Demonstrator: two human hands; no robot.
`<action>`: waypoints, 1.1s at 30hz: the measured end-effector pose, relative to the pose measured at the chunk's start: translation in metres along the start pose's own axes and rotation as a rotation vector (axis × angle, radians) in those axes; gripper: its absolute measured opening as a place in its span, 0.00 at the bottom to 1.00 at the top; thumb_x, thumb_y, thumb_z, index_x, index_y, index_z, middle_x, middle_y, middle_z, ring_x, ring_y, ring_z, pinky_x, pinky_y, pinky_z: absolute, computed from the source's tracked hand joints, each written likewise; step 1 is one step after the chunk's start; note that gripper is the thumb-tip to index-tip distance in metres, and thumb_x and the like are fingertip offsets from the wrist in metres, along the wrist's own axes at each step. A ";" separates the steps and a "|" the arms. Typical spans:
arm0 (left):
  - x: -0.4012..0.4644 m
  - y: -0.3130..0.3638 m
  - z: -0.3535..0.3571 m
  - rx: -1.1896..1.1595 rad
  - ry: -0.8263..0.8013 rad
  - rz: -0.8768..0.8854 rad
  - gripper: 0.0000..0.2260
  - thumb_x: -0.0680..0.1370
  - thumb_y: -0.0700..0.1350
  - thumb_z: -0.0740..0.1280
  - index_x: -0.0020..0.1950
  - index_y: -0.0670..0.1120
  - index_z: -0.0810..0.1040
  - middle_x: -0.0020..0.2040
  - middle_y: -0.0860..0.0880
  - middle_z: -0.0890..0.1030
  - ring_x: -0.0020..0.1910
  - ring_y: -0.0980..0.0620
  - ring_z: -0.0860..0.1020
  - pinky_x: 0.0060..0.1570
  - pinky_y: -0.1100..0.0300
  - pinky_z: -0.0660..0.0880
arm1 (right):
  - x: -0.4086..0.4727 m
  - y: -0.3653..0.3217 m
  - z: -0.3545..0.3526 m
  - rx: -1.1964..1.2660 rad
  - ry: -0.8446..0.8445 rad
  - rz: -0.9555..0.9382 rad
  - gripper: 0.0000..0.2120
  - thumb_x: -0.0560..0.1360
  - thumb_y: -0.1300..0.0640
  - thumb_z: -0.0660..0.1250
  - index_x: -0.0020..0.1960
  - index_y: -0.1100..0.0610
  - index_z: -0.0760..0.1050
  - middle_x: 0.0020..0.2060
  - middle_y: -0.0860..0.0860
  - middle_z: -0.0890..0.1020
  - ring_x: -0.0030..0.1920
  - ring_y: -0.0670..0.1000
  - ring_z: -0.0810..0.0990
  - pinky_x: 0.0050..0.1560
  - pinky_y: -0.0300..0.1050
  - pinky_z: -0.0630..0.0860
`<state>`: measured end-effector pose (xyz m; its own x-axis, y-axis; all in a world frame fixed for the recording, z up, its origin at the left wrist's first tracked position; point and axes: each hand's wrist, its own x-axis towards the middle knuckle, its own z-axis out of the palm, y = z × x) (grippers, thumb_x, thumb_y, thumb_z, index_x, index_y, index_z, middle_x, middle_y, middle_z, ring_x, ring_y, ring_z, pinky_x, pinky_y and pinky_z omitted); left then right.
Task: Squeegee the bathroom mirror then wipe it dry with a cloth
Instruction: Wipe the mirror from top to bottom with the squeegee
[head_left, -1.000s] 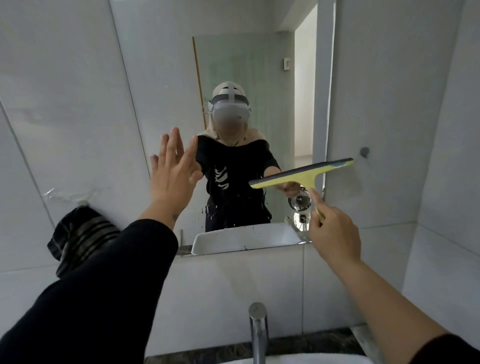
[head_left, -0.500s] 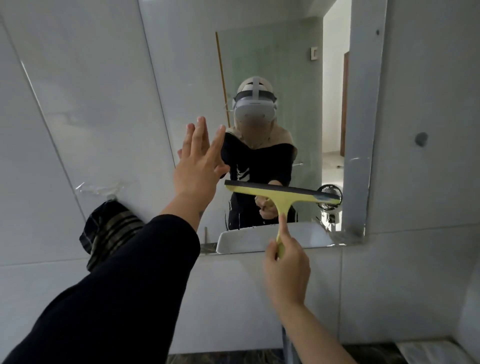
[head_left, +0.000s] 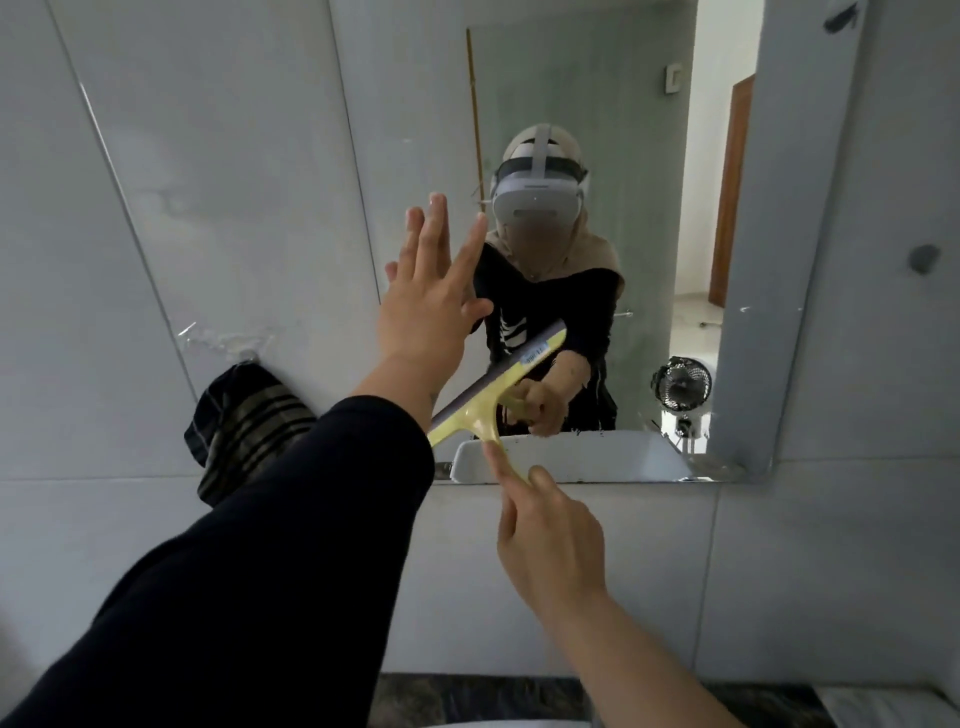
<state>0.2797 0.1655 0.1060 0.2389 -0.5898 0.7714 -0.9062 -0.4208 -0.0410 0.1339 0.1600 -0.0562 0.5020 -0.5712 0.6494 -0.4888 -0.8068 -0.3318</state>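
Grey wall tiles (head_left: 171, 171) surround the mirror (head_left: 571, 93). Low against its glass, a yellow squeegee (head_left: 496, 387) is gripped, tilted, by the right hand (head_left: 550, 540); the left hand (head_left: 428, 306) is raised open-palmed. A striped cloth (head_left: 244, 421) is hung left of the mirror.

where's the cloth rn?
Head view, left side: the striped cloth hangs on the tiled wall, left of the mirror's lower corner, beside the left sleeve.

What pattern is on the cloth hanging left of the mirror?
Dark with pale stripes, on the cloth; head view.
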 end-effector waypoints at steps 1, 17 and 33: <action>0.000 0.000 0.001 0.002 -0.002 0.002 0.36 0.76 0.47 0.62 0.77 0.57 0.43 0.78 0.45 0.37 0.77 0.44 0.37 0.72 0.41 0.57 | 0.002 0.006 -0.005 -0.036 -0.013 -0.029 0.32 0.73 0.58 0.67 0.73 0.41 0.61 0.36 0.47 0.74 0.23 0.45 0.58 0.24 0.33 0.46; -0.026 0.037 0.009 -0.026 0.078 -0.018 0.29 0.80 0.49 0.59 0.78 0.54 0.50 0.79 0.45 0.43 0.77 0.43 0.42 0.72 0.39 0.47 | 0.007 0.093 -0.074 -0.354 0.010 -0.117 0.35 0.62 0.65 0.73 0.65 0.43 0.74 0.30 0.49 0.75 0.19 0.49 0.55 0.25 0.30 0.46; -0.058 0.112 0.074 -0.030 -0.025 0.052 0.38 0.73 0.45 0.68 0.77 0.55 0.50 0.79 0.43 0.45 0.77 0.41 0.41 0.71 0.36 0.46 | -0.017 0.168 -0.107 -0.263 0.028 0.088 0.25 0.77 0.56 0.59 0.71 0.37 0.63 0.41 0.52 0.79 0.29 0.54 0.70 0.28 0.45 0.69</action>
<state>0.1903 0.1021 0.0096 0.1992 -0.6273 0.7529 -0.9276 -0.3685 -0.0616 -0.0328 0.0503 -0.0494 0.4313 -0.6301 0.6457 -0.7002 -0.6851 -0.2008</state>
